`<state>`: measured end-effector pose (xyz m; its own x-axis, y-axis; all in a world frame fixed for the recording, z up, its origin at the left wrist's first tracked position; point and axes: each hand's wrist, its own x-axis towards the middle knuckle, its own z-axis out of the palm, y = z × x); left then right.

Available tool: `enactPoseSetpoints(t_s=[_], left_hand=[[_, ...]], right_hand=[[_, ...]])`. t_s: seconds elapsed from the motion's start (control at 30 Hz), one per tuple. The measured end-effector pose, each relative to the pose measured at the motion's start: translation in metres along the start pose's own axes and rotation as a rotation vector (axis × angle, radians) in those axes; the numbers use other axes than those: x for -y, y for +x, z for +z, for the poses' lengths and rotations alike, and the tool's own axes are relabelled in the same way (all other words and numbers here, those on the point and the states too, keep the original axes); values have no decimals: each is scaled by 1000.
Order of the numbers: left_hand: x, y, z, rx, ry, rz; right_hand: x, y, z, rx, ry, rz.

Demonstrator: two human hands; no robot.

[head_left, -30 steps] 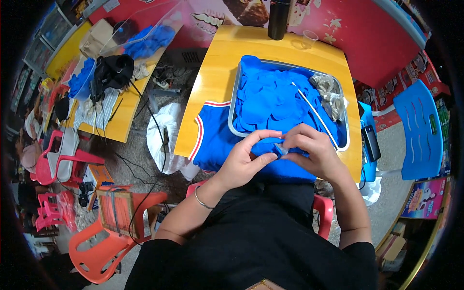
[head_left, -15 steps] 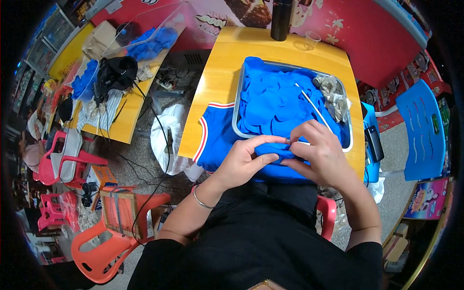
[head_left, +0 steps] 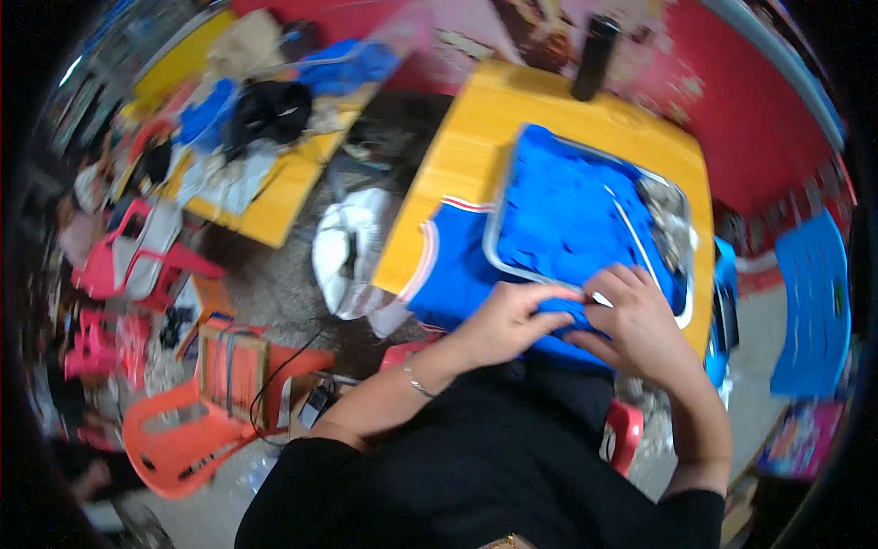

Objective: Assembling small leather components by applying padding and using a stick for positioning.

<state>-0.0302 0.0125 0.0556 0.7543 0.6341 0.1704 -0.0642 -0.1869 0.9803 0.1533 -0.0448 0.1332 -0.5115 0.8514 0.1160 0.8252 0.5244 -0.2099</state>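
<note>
My left hand (head_left: 519,322) and my right hand (head_left: 637,328) meet just in front of a metal tray (head_left: 492,240), at the table's near edge. A blue piece of fabric (head_left: 571,313) is pinched between them, fingers bent and closed on it. A small white bit (head_left: 601,299) shows by my right fingers; blur hides what it is. Heaped in the tray are several blue fabric pieces (head_left: 572,197), with a thin white stick (head_left: 631,229) lying on top. A clear plastic bag (head_left: 668,220) of greyish stuff rests along the tray's right side. Under my left wrist spreads a blue garment (head_left: 457,261) with red-and-white trim.
A black bottle (head_left: 595,59) stands at the far end of the yellow table (head_left: 462,137). To the left are a cluttered second table (head_left: 265,224), a white bag (head_left: 343,252) on the floor and an orange chair (head_left: 151,421). On the right stands a blue chair (head_left: 814,306).
The view has swung, so the table, tray and hands sit further right and are blurred. Both hands keep their hold on the blue fabric.
</note>
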Motion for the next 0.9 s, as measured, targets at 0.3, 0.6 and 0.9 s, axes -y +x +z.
enactPoseSetpoints(t_s=[0.3, 0.6, 0.9], left_hand=[[-2, -3, 4, -88, 133, 281], [10, -5, 7, -213, 149, 302], [14, -4, 13, -139, 118, 282]], right_hand=[[-3, -14, 30, -151, 178, 4], [14, -8, 29, -93, 238, 262], [9, -15, 26, 19, 316, 307]])
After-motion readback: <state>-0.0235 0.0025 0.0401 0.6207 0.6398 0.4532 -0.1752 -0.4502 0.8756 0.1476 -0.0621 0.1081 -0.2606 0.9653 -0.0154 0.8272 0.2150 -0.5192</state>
